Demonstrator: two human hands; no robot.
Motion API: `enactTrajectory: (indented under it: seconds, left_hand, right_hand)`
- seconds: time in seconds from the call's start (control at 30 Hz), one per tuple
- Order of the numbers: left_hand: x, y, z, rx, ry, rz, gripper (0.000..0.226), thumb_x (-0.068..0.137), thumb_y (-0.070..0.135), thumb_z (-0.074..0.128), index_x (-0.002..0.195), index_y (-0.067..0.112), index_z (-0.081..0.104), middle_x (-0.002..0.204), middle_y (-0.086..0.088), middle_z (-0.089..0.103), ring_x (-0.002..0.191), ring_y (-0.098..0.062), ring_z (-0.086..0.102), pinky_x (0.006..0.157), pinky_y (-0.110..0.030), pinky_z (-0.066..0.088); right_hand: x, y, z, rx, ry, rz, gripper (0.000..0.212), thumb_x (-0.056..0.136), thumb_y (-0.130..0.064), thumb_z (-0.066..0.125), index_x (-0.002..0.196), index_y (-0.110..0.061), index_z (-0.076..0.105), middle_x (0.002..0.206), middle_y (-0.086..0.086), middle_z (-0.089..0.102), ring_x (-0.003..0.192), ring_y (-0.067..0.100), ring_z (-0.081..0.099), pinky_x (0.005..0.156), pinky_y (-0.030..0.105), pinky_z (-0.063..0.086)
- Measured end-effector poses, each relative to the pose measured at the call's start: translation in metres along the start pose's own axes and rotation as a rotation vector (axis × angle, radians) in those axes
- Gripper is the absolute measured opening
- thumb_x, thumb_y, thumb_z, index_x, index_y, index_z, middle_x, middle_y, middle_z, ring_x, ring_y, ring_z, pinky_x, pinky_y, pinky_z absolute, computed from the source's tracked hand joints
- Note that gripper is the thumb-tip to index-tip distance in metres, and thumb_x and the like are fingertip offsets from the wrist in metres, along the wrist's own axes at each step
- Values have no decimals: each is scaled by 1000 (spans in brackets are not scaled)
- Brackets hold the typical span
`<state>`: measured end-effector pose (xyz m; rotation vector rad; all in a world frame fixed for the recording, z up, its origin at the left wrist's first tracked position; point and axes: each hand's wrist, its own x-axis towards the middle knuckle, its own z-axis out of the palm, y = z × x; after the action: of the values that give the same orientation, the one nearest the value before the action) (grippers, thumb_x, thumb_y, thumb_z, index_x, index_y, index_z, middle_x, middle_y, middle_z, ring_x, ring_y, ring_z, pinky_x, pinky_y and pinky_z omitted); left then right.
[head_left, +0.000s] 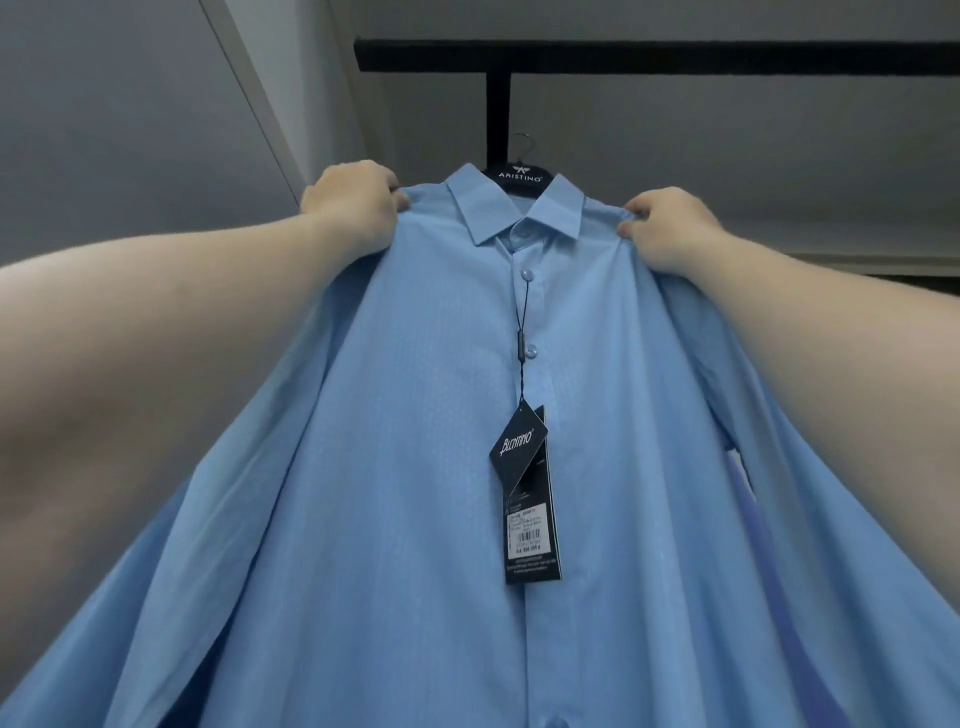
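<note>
1. Shirt (415, 467) — light blue, long-sleeved, buttoned up the front. It fills the centre and bottom of the frame and hangs front-on from a hanger, with the collar (511, 208) at upper centre and the sleeves draping off to both lower corners. Judged light, thin and soft: it will drape and crease readily, and could slide off the hanger if tugged on one side. Only the collar and the button strip look to have any stiffness.
2. Rack bar (675, 54) — black, running across the top of the frame, with a post dropping to just behind the hanger.
3. Left hand (353, 200) — upper left of centre, fingers curled, pinching the cloth at the shoulder seam. Right hand (670, 228) — upper right of centre, gripping the other shoulder the same way.
4. Best hold, by my estimate: both shoulders together, where the hanger backs the cloth — not the loose front panel.
5. Swing tags (522, 457) — dark card, hung on a thin cord at centre frame; likely to snag, so keep clear.
6. Hanger (521, 175) — black, lettered, showing just above the collar; its wire hook sits in front of the post.
</note>
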<state>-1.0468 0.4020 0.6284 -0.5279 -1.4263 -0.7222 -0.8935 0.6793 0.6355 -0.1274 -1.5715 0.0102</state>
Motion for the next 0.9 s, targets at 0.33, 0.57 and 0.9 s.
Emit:
enactTrajectory:
  seconds: [0.33, 0.57, 0.9]
  left_hand:
    - [-33, -24, -4, 9, 104, -22, 36, 99, 40, 39, 115, 25, 68, 120, -8, 67, 114, -35, 54, 90, -48, 43]
    - [-40, -13, -21, 10, 109, -89, 40, 99, 33, 33, 121, 23, 64, 129, -11, 62, 125, -36, 46, 101, -50, 36]
    - [-65, -8, -35, 124, 59, -75, 46, 101, 37, 29, 135, 18, 53, 137, -19, 51, 131, -38, 37, 103, -51, 32]
  right_hand:
    - [-18, -4, 21, 113, -5, -64, 30, 93, -30, 52, 117, -23, 67, 123, 3, 66, 113, 28, 57, 93, 36, 44]
    - [-31, -9, 11, 114, 23, -32, 34, 93, -33, 46, 122, -27, 64, 128, 1, 64, 120, 30, 55, 104, 43, 40]
    - [-56, -2, 6, 115, 30, -14, 47, 89, -29, 40, 133, -25, 56, 141, 6, 54, 134, 33, 40, 111, 45, 32]
